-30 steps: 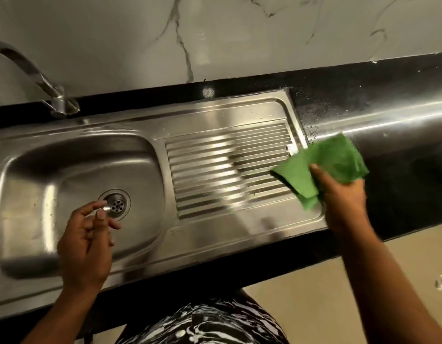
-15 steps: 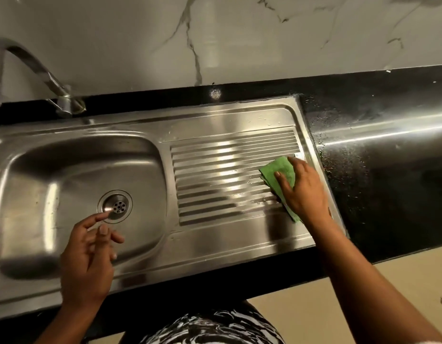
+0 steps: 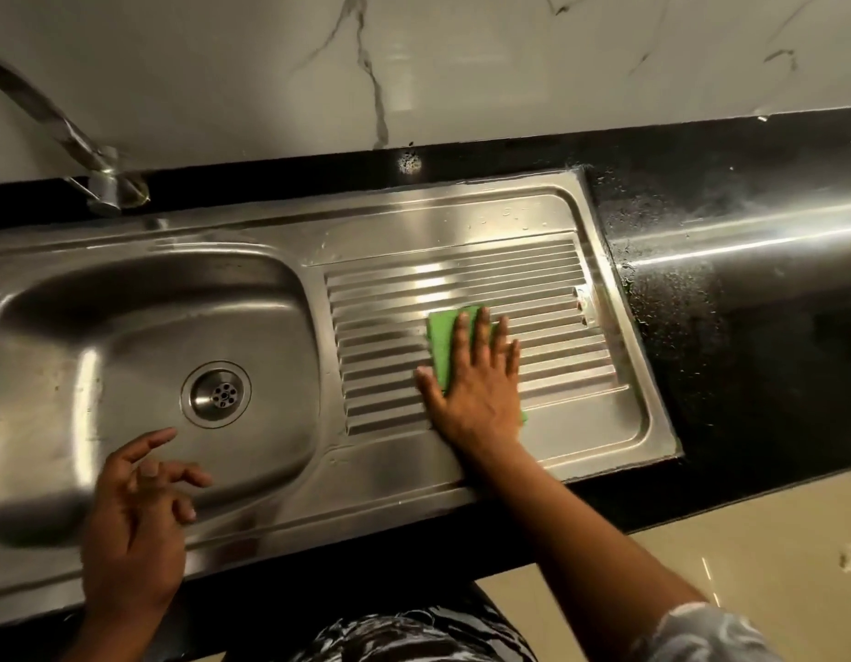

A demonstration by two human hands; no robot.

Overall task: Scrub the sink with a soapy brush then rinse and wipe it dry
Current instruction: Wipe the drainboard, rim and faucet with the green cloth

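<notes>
A stainless steel sink (image 3: 142, 327) with a round drain (image 3: 216, 394) fills the left, and its ribbed drainboard (image 3: 380, 298) lies to the right. My right hand (image 3: 476, 375) lies flat with spread, straight fingers and presses a green cloth (image 3: 443, 336) onto the ribs near the drainboard's middle. Most of the cloth is hidden under the palm. My left hand (image 3: 137, 513) hovers over the basin's front rim with loosely bent fingers and holds nothing.
A curved metal tap (image 3: 75, 140) rises at the back left. Black countertop (image 3: 748, 289) speckled with water drops stretches right of the drainboard. A marbled white wall runs behind. Beige floor shows past the counter's front edge at the bottom right.
My right hand has brought the green cloth down from the counter's edge onto the drainboard and slid it left across the ribs. The left hand has barely moved.
</notes>
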